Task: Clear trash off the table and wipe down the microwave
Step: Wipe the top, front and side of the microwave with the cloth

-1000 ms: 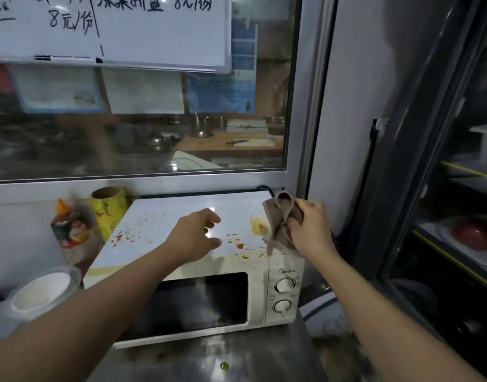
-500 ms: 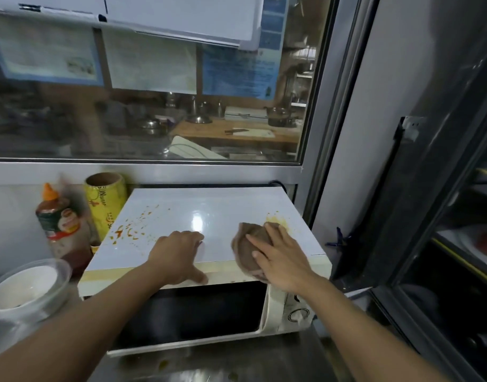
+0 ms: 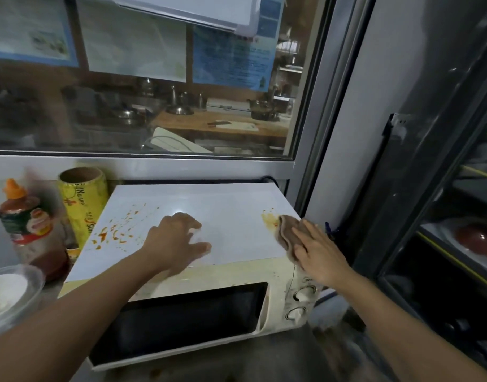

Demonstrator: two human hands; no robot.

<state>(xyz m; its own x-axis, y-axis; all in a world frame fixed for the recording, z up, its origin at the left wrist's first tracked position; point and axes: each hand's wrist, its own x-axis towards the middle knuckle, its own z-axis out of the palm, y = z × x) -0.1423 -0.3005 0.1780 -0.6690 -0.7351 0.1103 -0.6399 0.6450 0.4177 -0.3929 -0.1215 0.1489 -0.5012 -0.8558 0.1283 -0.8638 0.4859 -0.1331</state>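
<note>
- Sitting on the metal counter (image 3: 264, 362), the microwave (image 3: 209, 285) carries orange splatter (image 3: 113, 234) on its white top.
- Right hand (image 3: 319, 252), fingers flat and straight, presses a brown cloth (image 3: 288, 234) at the top's right edge, beside a stain (image 3: 270, 219).
- Left hand (image 3: 179, 241) rests spread on the top, holding nothing.

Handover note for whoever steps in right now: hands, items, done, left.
Left hand: open, braced flat on the microwave top.
Right hand: flat, pressing the brown cloth at the top's right edge.
Done: middle of the top looks clean.
Left: yellow smear beside the cloth, orange splatter on the left side, grime on the front edge.
</note>
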